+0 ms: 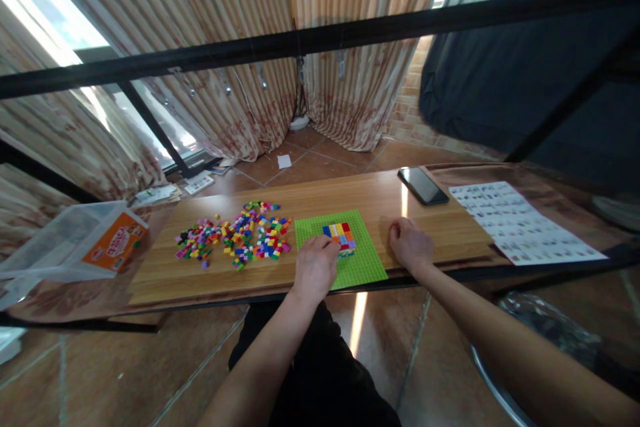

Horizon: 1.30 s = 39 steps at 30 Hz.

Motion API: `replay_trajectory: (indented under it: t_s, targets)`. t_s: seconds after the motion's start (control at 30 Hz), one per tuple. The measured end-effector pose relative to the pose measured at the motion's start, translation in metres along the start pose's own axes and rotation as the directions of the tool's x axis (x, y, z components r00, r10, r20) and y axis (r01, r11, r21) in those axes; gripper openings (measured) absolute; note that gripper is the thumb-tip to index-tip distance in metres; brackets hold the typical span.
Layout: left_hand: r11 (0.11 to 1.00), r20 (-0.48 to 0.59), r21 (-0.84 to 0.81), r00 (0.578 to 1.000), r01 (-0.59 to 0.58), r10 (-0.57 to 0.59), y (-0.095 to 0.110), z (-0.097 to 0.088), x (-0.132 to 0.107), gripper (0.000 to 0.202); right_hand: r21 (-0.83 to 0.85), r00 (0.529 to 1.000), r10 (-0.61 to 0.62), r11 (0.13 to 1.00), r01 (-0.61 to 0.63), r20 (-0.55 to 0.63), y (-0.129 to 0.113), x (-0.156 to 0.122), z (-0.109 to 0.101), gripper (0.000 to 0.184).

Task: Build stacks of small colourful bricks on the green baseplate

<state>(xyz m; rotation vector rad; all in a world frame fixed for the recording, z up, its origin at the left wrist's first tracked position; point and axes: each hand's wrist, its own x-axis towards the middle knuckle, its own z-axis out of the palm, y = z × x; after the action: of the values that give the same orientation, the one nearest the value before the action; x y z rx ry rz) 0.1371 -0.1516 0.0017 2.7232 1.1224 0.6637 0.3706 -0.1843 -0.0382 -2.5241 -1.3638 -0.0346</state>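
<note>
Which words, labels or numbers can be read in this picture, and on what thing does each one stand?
No text here can be read.
Orange label on the clear box: print too blurred.
Printed sheet on the table: rows of marks too small.
Papers on the floor: too small.

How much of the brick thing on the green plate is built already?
Done: a little patch of coloured bricks sits on the green plate. In hand: the left hand is at that patch's near edge; the right hand rests fisted on the table beside the plate. Left: most of the plate is bare, and a big spread of loose bricks lies beside it.
</note>
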Motion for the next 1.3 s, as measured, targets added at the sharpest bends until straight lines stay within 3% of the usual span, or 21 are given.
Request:
replay_trajectory:
  t_s: [0.53, 0.83, 1.03, 1.3]
  targets:
    - [0.979, -0.059, 0.187, 0.994, -0.076, 0.089, 0.002, 0.005, -0.003, 0.015, -0.018, 1.000, 0.012, 1.000, -0.012, -0.004, 0.000, 0.000, 0.002, 0.029]
    - [0.977, -0.046, 0.192, 0.994, -0.093, 0.104, 0.003, 0.003, -0.001, 0.013, -0.020, 1.000, 0.016, 1.000, -0.016, 0.021, 0.000, 0.001, 0.000, 0.031]
    - [0.997, -0.201, 0.058, 0.979, 0.043, -0.030, -0.008, -0.013, -0.024, 0.021, -0.023, 1.000, -0.003, 1.000, 0.003, -0.010, 0.001, 0.001, 0.002, 0.030]
    - [0.918, -0.223, -0.042, 0.892, 0.394, -0.393, -0.064, -0.017, -0.094, 0.018, -0.036, 0.999, -0.020, 0.999, 0.019, -0.029, 0.004, 0.001, 0.004, 0.029]
